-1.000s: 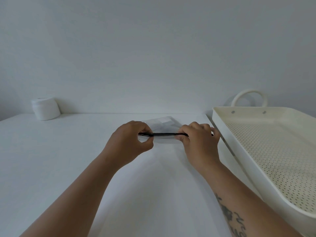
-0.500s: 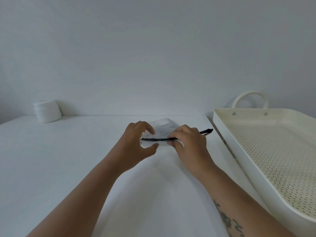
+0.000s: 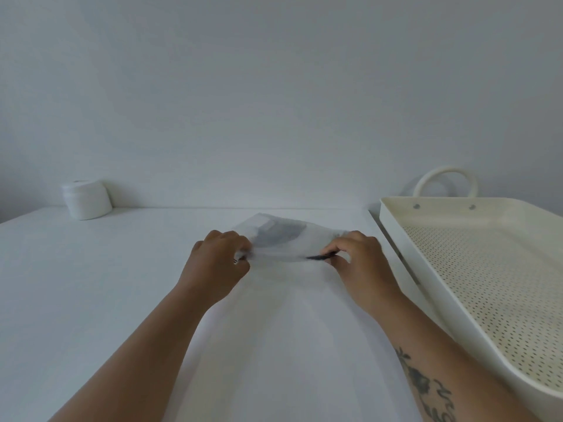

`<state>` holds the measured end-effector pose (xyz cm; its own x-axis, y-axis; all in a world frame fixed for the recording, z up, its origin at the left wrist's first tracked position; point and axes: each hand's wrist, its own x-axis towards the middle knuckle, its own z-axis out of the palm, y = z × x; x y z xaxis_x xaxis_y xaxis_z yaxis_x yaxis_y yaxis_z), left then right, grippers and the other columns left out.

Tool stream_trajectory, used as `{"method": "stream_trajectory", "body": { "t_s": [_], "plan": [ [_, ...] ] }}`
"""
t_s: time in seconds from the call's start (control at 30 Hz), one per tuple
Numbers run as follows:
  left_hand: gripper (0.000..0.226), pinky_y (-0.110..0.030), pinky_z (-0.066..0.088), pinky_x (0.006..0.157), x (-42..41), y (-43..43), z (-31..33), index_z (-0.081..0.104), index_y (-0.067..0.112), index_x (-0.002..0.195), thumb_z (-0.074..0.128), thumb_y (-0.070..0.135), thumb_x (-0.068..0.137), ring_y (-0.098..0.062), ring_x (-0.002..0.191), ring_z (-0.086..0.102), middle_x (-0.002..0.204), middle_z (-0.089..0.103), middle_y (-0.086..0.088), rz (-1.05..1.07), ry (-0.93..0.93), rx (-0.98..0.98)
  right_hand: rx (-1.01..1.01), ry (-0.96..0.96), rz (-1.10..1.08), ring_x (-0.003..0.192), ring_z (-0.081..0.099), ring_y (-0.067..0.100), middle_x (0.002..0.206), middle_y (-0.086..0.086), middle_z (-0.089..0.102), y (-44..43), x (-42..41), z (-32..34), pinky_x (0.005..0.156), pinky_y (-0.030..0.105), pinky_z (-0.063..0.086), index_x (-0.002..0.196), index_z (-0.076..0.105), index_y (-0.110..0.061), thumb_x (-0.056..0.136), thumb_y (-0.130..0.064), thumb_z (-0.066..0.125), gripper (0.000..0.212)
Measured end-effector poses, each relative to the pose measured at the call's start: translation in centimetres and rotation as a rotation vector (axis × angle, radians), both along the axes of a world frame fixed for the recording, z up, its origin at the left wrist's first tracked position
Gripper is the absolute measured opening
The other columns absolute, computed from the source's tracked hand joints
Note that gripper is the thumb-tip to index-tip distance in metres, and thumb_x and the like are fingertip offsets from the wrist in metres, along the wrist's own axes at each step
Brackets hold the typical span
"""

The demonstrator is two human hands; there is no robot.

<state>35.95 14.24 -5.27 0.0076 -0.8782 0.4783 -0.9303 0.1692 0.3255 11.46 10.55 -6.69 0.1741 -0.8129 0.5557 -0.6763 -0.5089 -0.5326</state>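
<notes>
Both hands meet over the middle of the white table (image 3: 91, 284), toward its far edge, with a clear plastic bag (image 3: 283, 239) stretched between them. The left hand (image 3: 214, 263) has its fingers curled over the bag's left end, and its grip closes tightly on the plastic there. The right hand (image 3: 362, 263) takes the right end, its grip a narrow pinch of thumb and fingertips on the black strip (image 3: 321, 256) that runs along the bag's near edge. Only a short piece of that strip shows, just left of the right fingertips.

The bag is blurred. A grey shape shows through it near its far side, and what that is cannot be told. Whether the far end of the bag lies on the table or hangs just above it cannot be told either.

A white jar (image 3: 86, 200) stands near the far left corner of the table, against the wall and well apart from the hands. A cream perforated tray (image 3: 441, 213) with a looped handle (image 3: 444, 172) at its far end sits just beyond the table's right edge, near the right forearm.
</notes>
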Motion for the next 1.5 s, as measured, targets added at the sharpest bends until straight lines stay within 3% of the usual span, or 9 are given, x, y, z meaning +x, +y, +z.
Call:
{"method": "stream_trajectory", "body": {
  "t_s": [0.13,0.27,0.33,0.47,0.7,0.87,1.0,1.27,1.5],
  "plan": [
    [0.019,-0.033,0.041,0.087,-0.2,0.5,0.4,0.067,0.032,0.098,0.062,0.035,0.080,-0.016,0.097,0.057,0.094,0.064,0.014,-0.026,-0.085,0.145,0.141,0.018,-0.153,0.101,0.057,0.027,0.118,0.000,0.065,-0.5,-1.0,-0.4,0.084,0.037,0.049,0.100,0.074,-0.027,0.091,0.002,0.043,0.043],
    [0.049,-0.027,0.046,0.084,-0.5,0.7,1.1,0.067,0.041,0.096,0.053,0.079,0.068,-0.002,0.095,0.058,0.094,0.066,0.023,-0.154,0.060,0.272,0.030,-0.245,-0.094,0.108,0.058,0.014,0.110,-0.009,0.067,0.4,0.1,1.7,0.079,0.025,0.044,0.105,0.072,-0.025,0.092,-0.007,0.045,0.034],
    [0.046,-0.034,0.045,0.092,-0.4,0.4,1.0,0.065,0.040,0.103,0.044,0.074,0.080,-0.007,0.112,0.052,0.112,0.065,0.021,-0.127,0.078,0.179,0.021,-0.266,0.009,0.109,0.058,0.011,0.112,-0.013,0.065,1.3,1.0,2.8,0.087,0.027,0.047,0.111,0.070,-0.027,0.092,-0.015,0.048,0.032],
    [0.042,-0.040,0.026,0.110,-0.4,0.1,-0.1,0.049,0.029,0.134,0.044,0.045,0.095,-0.018,0.141,0.025,0.149,0.041,0.010,0.006,-0.041,0.200,0.016,0.146,0.074,0.126,0.047,0.015,0.135,-0.005,0.056,3.0,3.6,2.5,0.104,0.033,0.040,0.130,0.058,-0.027,0.093,-0.029,0.048,0.039],
    [0.048,-0.042,0.029,0.098,-1.5,0.1,-0.5,0.054,0.026,0.115,0.039,0.062,0.086,-0.022,0.124,0.036,0.128,0.052,0.006,0.105,-0.311,0.377,0.339,0.530,0.093,0.148,0.015,0.022,0.162,0.000,0.019,4.0,4.6,0.2,0.115,0.040,0.021,0.148,0.031,-0.020,0.100,-0.027,0.026,0.049],
    [0.059,-0.045,0.030,0.099,-2.2,0.9,0.5,0.056,0.030,0.120,0.032,0.071,0.086,-0.025,0.124,0.037,0.128,0.055,0.002,0.139,-0.358,0.407,0.340,0.530,0.013,0.098,0.057,0.027,0.105,0.003,0.061,4.1,3.9,1.2,0.077,0.035,0.041,0.081,0.051,-0.015,0.094,-0.030,0.031,0.027],
    [0.043,-0.035,0.043,0.084,-3.1,1.7,1.4,0.062,0.031,0.110,0.037,0.060,0.091,-0.016,0.097,0.057,0.106,0.069,0.008,0.154,-0.135,0.255,0.215,0.520,-0.110,0.071,0.055,0.023,0.073,-0.002,0.060,4.2,3.1,2.1,0.068,0.035,0.036,0.072,0.057,-0.016,0.094,-0.036,0.034,0.038],
    [0.043,-0.040,0.025,0.113,-2.1,0.6,0.0,0.041,0.018,0.141,0.032,0.027,0.100,-0.022,0.143,0.025,0.153,0.037,0.002,0.146,-0.152,0.237,0.122,0.330,-0.159,0.120,0.050,0.027,0.132,0.003,0.057,2.3,5.6,2.5,0.093,0.039,0.044,0.128,0.056,-0.016,0.098,-0.030,0.037,0.038],
    [0.053,-0.045,0.011,0.120,-1.8,-0.2,-1.2,0.022,0.015,0.151,0.022,0.028,0.100,-0.024,0.149,0.009,0.162,0.017,-0.002,0.114,-0.154,0.384,0.332,0.614,0.001,0.150,0.000,0.031,0.164,0.003,0.006,-2.0,10.7,1.6,0.120,0.052,0.005,0.153,0.016,-0.025,0.101,-0.028,0.027,0.053]
  ]
}}
